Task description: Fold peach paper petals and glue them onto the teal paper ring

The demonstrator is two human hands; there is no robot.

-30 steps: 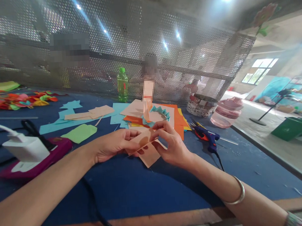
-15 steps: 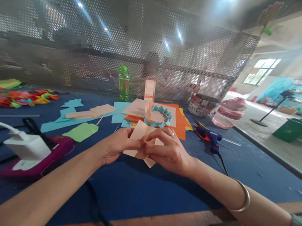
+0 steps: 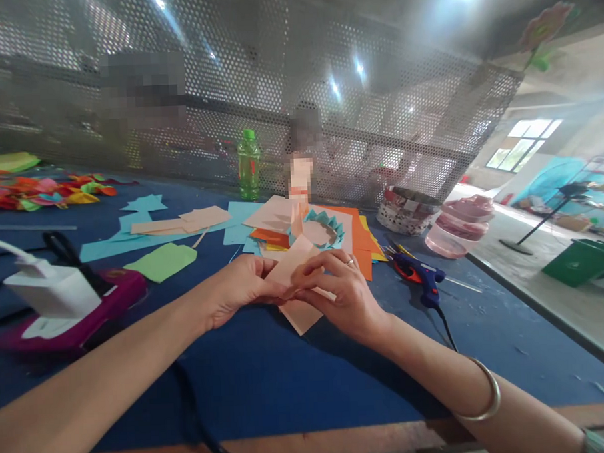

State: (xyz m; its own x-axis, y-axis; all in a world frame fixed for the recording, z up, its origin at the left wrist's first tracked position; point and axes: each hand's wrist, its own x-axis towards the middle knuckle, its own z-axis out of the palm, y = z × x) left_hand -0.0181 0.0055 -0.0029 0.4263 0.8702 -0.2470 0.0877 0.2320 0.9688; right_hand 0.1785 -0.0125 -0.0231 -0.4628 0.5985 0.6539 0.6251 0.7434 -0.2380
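A folded peach-coloured paper (image 3: 302, 314) is held up over the blue tabletop between my two hands. My left hand (image 3: 249, 282) pinches its left side between thumb and fingers. On the right side, the fingertips of my right hand (image 3: 339, 288) are closed on the paper's middle, and they cover part of the folds. Just behind the paper lies a ring of teal pointed paper (image 3: 326, 219), on a stack of peach and orange sheets (image 3: 363, 240).
A purple power strip (image 3: 117, 294) with a white charger (image 3: 49, 294) stands at left. At right are a blue glue gun (image 3: 424, 274), a woven basket (image 3: 406, 212) and a pink container (image 3: 459, 226). A green bottle (image 3: 249, 165) stands near the perforated screen (image 3: 217, 123).
The paper has turned in my hands and its spread flaps look narrower. My right fingers have closed in on its middle and shifted slightly right.
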